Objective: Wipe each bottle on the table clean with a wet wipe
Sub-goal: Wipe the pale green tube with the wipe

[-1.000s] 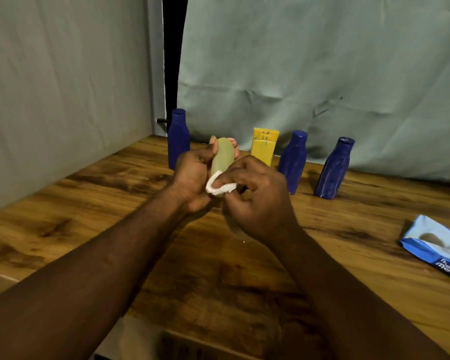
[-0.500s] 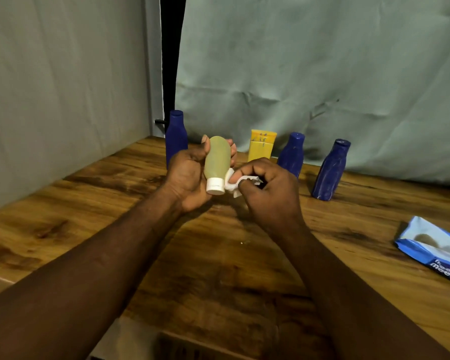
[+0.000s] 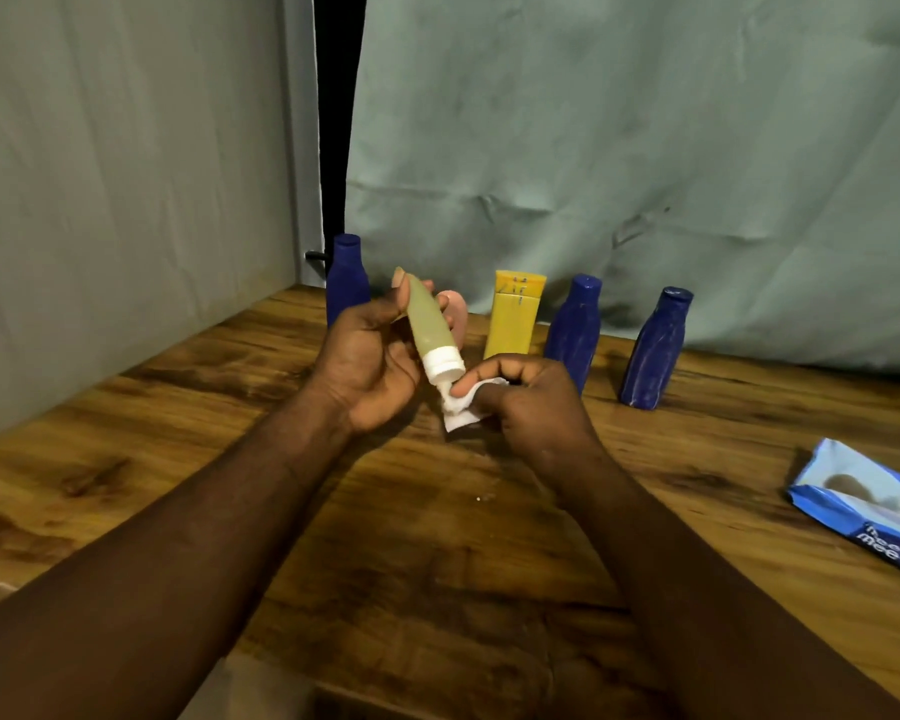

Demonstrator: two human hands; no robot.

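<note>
My left hand [image 3: 370, 366] grips a pale green tube bottle [image 3: 426, 324] above the table, tilted with its white cap [image 3: 441, 365] pointing down and toward me. Pinched in my right hand [image 3: 528, 407] is a crumpled white wet wipe [image 3: 463, 410], which touches the cap's tip. Along the back of the table stand a blue bottle [image 3: 346, 278] at the left, a yellow tube [image 3: 513, 314], and two more blue bottles [image 3: 575, 330] [image 3: 655, 350]. A pink bottle [image 3: 455, 317] shows partly behind my left fingers.
A blue wet-wipe pack [image 3: 863, 506] lies at the right edge of the wooden table [image 3: 437, 537]. Grey-green cloth hangs behind the bottles and along the left side. The table's near edge runs across the bottom left.
The green bottle has tilted so its cap points lower and to the right. My right hand has slid the wipe from the bottle's side down to the cap's tip.
</note>
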